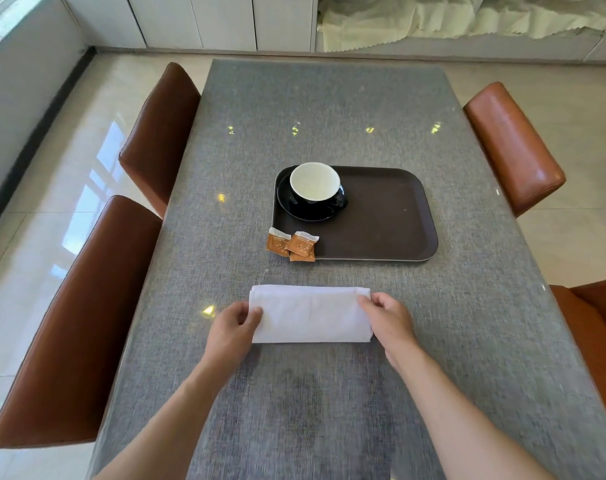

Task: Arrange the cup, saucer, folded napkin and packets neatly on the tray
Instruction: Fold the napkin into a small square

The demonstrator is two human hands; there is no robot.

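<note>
Grey table [329,116], tray [391,216], packets [292,244], folded napkin [310,313]

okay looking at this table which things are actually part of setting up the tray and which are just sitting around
Part of the job:
tray
cup
saucer
packets
folded napkin, held at its ends by the left hand and right hand

Just there:
chairs
grey tablecloth
pale cloth by the back wall

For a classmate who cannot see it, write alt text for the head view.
Two hands, left and right, grip the ends of a folded white napkin on a grey table. Beyond lies a tray with cup on saucer; two packets overlap its corner.
</note>
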